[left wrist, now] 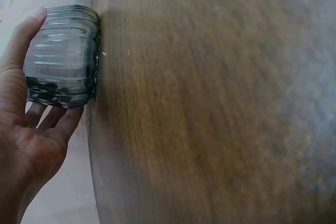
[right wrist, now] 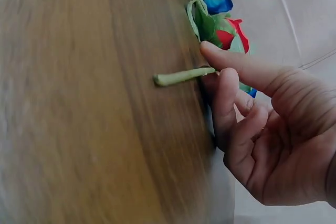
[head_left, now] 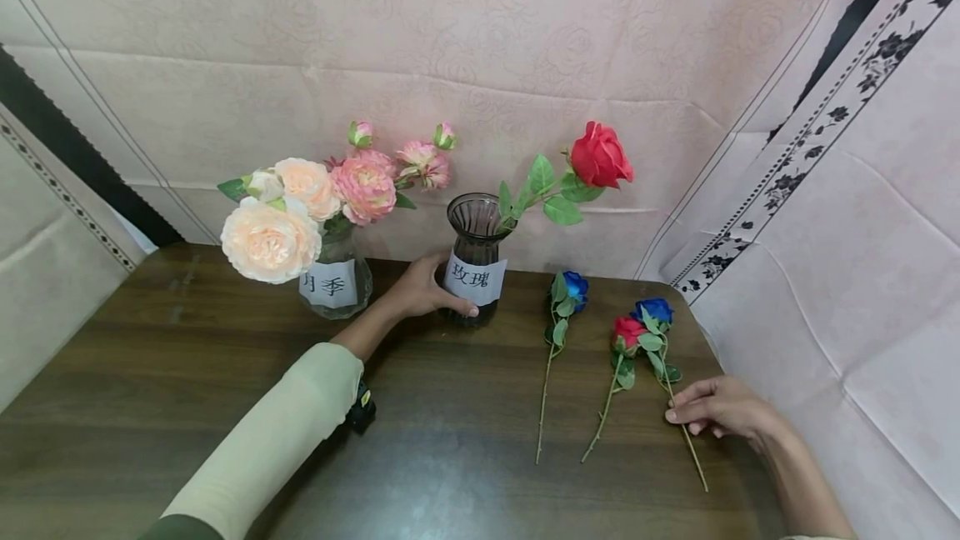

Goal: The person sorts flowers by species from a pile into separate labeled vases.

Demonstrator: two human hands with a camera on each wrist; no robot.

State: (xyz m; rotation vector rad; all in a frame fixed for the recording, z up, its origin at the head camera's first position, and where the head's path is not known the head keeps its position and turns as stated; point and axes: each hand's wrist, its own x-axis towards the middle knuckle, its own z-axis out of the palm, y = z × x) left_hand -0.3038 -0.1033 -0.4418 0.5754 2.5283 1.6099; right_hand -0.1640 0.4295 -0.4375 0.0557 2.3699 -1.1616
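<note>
My left hand (head_left: 442, 288) grips the base of a dark ribbed glass vase (head_left: 474, 250) with a white paper label. A long red rose (head_left: 600, 155) leans out of it to the right. In the left wrist view the thumb and fingers of my left hand (left wrist: 23, 77) wrap the vase (left wrist: 63, 59). My right hand (head_left: 681, 412) pinches the stem of a blue rose (head_left: 654, 311) lying on the table. The right wrist view shows that stem (right wrist: 184, 76) between thumb and finger of my right hand (right wrist: 216, 71).
A small red rose (head_left: 628, 330) and a second blue rose (head_left: 574, 286) lie on the wooden table (head_left: 450, 440) beside the held one. A clear labelled vase (head_left: 337, 283) of peach and pink flowers stands at the back left. Cloth-covered walls close in behind and at the right.
</note>
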